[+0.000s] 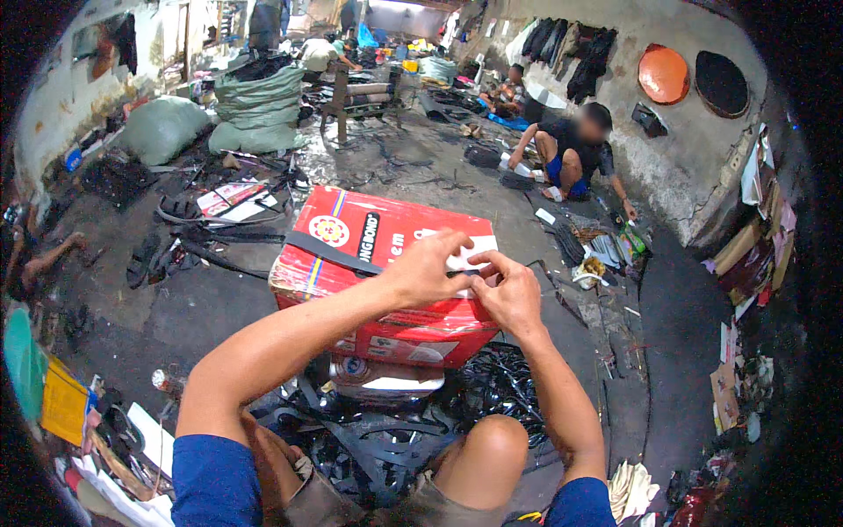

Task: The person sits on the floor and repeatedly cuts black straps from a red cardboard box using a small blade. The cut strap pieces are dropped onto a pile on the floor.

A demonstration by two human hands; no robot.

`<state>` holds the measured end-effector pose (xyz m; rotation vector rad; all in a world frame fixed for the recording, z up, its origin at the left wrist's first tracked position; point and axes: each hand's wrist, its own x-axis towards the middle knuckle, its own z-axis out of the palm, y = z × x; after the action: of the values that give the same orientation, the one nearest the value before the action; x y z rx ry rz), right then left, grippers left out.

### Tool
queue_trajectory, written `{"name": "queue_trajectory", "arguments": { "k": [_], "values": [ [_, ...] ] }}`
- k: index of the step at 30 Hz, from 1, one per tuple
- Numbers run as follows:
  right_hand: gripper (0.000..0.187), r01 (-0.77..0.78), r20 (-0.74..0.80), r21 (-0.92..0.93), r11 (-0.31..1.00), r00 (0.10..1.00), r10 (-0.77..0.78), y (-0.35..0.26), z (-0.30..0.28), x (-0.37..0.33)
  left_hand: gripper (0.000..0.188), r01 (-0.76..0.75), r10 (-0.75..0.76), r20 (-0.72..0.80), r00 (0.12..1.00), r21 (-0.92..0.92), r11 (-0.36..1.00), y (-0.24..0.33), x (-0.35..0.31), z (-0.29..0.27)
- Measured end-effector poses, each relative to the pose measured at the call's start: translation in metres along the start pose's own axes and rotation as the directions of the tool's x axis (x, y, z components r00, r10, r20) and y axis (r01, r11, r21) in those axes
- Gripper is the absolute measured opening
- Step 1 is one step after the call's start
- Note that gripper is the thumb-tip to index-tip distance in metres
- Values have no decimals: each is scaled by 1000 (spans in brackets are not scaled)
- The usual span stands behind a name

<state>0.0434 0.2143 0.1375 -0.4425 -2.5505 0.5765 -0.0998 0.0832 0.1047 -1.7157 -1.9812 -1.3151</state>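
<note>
A red cardboard box [307,211] stands in front of my knees, with clear tape shining on its sides. Across its top runs a flat black strip [329,253] that passes under my left wrist. My left hand [428,266] is over the right part of the box top, fingers bent toward the right. Facing it at the box's right edge is my right hand [511,294], its thumb and fingers pinched together. The fingertips of both hands nearly meet over a white patch; whatever is between them is too small to make out.
Tangled black strips [369,439] lie between my legs. A person [575,154] squats ahead to the right, beside stacked pieces [606,250]. Large green sacks [259,105] stand at the back left. Yellow and white sheets [66,395] are piled at left; scraps line the right wall.
</note>
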Motion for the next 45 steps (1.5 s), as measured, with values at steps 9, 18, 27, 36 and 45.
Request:
{"name": "queue_trajectory", "arguments": {
  "k": [9,18,27,36,45],
  "values": [
    [14,96,-115,-129,987,987,-111,19,0,5,31,298,-296,40,954,-182,937,4,3,27],
    [15,191,-77,-134,972,976,-203,28,-5,9,19,139,-140,-29,990,-33,990,5,-2,29],
    [19,277,43,132,952,958,-285,54,-17,17,20,171,-170,21,985,-128,977,2,0,28],
    [23,119,46,279,953,989,-138,61,-9,17,23,371,-355,111,928,-226,901,1,6,25],
    [20,-85,-38,409,909,993,110,70,24,13,16,383,-365,118,924,-259,887,-8,8,30]
  ]
}}
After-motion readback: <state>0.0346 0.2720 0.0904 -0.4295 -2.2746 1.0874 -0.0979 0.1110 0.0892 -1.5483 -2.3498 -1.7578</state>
